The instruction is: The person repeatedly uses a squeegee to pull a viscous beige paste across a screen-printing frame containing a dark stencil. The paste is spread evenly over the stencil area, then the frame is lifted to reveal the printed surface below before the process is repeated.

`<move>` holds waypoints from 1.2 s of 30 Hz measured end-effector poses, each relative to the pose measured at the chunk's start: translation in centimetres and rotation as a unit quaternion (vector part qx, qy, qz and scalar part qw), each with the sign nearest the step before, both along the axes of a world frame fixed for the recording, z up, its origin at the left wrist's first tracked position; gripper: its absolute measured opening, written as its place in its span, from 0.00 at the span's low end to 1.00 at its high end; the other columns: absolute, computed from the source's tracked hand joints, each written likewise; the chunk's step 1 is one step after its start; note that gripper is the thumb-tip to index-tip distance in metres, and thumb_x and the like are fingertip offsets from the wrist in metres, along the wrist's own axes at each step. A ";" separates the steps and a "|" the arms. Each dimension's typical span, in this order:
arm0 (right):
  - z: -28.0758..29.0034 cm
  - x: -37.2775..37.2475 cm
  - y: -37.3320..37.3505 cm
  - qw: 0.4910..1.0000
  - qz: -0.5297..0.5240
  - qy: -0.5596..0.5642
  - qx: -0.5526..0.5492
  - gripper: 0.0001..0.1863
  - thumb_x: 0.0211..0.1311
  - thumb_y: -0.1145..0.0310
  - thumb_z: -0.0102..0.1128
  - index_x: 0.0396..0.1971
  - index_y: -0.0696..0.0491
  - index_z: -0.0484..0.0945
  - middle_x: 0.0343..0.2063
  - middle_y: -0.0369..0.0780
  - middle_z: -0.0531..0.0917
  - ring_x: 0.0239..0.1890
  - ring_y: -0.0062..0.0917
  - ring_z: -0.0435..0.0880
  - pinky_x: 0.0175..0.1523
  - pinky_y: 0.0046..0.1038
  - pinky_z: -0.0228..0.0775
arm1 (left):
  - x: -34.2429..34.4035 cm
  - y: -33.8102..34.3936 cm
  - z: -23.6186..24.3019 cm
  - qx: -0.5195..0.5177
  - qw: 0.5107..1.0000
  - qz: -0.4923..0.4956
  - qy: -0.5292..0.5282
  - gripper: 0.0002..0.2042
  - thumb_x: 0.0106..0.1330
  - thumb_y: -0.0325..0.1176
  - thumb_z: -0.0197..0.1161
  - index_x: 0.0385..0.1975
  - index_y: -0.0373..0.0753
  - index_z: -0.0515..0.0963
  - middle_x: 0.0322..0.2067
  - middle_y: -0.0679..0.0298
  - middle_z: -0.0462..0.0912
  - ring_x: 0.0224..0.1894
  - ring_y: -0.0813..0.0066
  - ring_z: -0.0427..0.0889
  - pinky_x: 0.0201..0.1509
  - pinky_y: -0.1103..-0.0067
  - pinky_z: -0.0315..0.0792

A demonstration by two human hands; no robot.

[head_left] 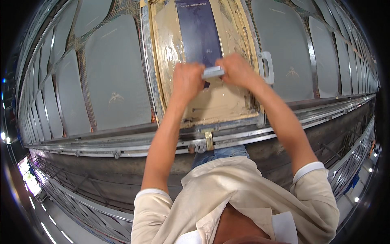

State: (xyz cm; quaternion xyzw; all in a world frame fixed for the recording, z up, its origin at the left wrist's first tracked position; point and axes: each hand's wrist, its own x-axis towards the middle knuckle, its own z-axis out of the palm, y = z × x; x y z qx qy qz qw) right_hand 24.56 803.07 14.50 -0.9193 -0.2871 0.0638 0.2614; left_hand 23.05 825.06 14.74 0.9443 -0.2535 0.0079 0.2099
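While both hands press on a grey squeegee (213, 72), the left hand (187, 80) and right hand (237, 70) each keep their grip clamped on one end of its handle, knuckles up. The squeegee lies across the middle of a metal-framed printing screen (151, 73), which sits on a long surface (101, 138) lined left and right with grey fabric panels (113, 77).

Judging by where the blade sits, the stroke looks about half done: far of the hands a dark blue rectangular print area (199, 28) shows, and near of them lies a stretch of cream-coated mesh (219, 103) not yet crossed. Several panels on both sides already bear a small pale motif.

A white handle (266, 67) stands at the frame's right edge. The blade itself is hidden under the fingers, the far end of the screen is cut off by the picture's top edge, and whatever lies beneath the mesh cannot be made out.
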 end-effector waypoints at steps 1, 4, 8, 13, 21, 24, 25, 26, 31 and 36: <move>0.0 -3.8 0.2 0.999 -0.001 0.009 -0.036 0.12 0.45 0.65 0.74 0.27 0.53 0.80 0.26 0.44 0.84 0.35 0.46 0.84 0.45 0.46 0.75 | -3.8 0.0 0.0 0.007 1.000 0.009 -0.012 0.11 0.45 0.28 0.75 0.30 0.44 0.84 0.29 0.63 0.85 0.33 0.60 0.83 0.46 0.65 0.70; 1.4 -8.5 0.1 0.998 0.020 0.052 -0.016 0.16 0.50 0.59 0.74 0.31 0.54 0.82 0.31 0.44 0.85 0.43 0.44 0.84 0.52 0.47 0.72 | -9.7 0.1 0.3 -0.001 0.999 0.030 0.011 0.14 0.43 0.27 0.74 0.32 0.45 0.84 0.34 0.66 0.85 0.38 0.63 0.82 0.50 0.67 0.68; 3.6 -6.4 -2.9 0.985 -0.155 -0.009 0.080 0.24 0.57 0.49 0.71 0.42 0.54 0.83 0.39 0.49 0.85 0.51 0.45 0.81 0.57 0.45 0.71 | -10.6 -0.2 1.8 0.005 0.998 0.026 -0.065 0.14 0.42 0.27 0.73 0.32 0.44 0.83 0.36 0.66 0.83 0.42 0.63 0.79 0.49 0.67 0.67; -4.6 -0.7 -11.4 0.855 -0.517 -0.005 0.040 0.25 0.69 0.46 0.57 0.47 0.55 0.82 0.45 0.49 0.85 0.50 0.46 0.82 0.54 0.43 0.72 | -11.1 0.4 1.8 0.001 0.999 0.022 -0.040 0.14 0.40 0.26 0.72 0.30 0.43 0.82 0.35 0.66 0.82 0.42 0.64 0.79 0.49 0.68 0.67; 1.8 -1.0 -10.0 0.839 -0.502 0.066 0.198 0.16 0.70 0.56 0.62 0.36 0.55 0.82 0.15 0.32 0.72 0.19 0.15 0.67 0.26 0.26 0.57 | -11.5 2.3 3.3 -0.042 0.999 0.034 -0.006 0.15 0.40 0.24 0.70 0.32 0.43 0.81 0.35 0.67 0.81 0.42 0.64 0.80 0.49 0.68 0.67; 2.7 -0.9 -6.5 0.827 -0.482 0.067 0.281 0.13 0.71 0.59 0.62 0.33 0.54 0.81 0.12 0.28 0.66 0.17 0.11 0.60 0.23 0.23 0.49 | -11.6 6.1 4.9 -0.050 0.998 0.037 0.006 0.17 0.40 0.26 0.71 0.35 0.44 0.82 0.37 0.67 0.83 0.43 0.64 0.81 0.50 0.67 0.67; 1.8 -0.9 -3.3 0.822 -0.473 0.082 0.308 0.13 0.71 0.60 0.62 0.32 0.54 0.80 0.12 0.28 0.66 0.17 0.10 0.60 0.23 0.23 0.49 | -11.8 8.6 4.5 -0.041 0.998 0.045 0.004 0.17 0.40 0.26 0.72 0.35 0.44 0.82 0.38 0.67 0.83 0.43 0.65 0.81 0.51 0.67 0.67; 0.9 -0.8 0.1 0.816 -0.462 0.096 0.334 0.12 0.72 0.61 0.61 0.31 0.53 0.80 0.13 0.29 0.65 0.17 0.10 0.59 0.24 0.22 0.48 | -11.8 11.3 4.3 -0.033 0.998 0.054 0.002 0.18 0.40 0.26 0.72 0.36 0.44 0.82 0.38 0.68 0.83 0.44 0.65 0.81 0.51 0.67 0.68; -5.8 -0.4 14.8 0.829 -0.432 0.043 0.353 0.13 0.70 0.59 0.62 0.33 0.55 0.80 0.14 0.30 0.70 0.18 0.13 0.65 0.24 0.25 0.55 | -12.2 26.2 3.9 0.021 0.998 0.047 -0.041 0.19 0.39 0.27 0.72 0.37 0.45 0.83 0.39 0.70 0.85 0.41 0.65 0.81 0.50 0.67 0.68; -4.3 -0.9 24.7 0.808 -0.453 0.078 0.369 0.17 0.66 0.56 0.63 0.36 0.57 0.82 0.14 0.36 0.73 0.20 0.18 0.69 0.29 0.31 0.63 | -17.4 35.3 4.2 0.023 0.997 0.056 -0.047 0.19 0.38 0.26 0.71 0.36 0.45 0.82 0.39 0.71 0.84 0.39 0.66 0.79 0.48 0.68 0.67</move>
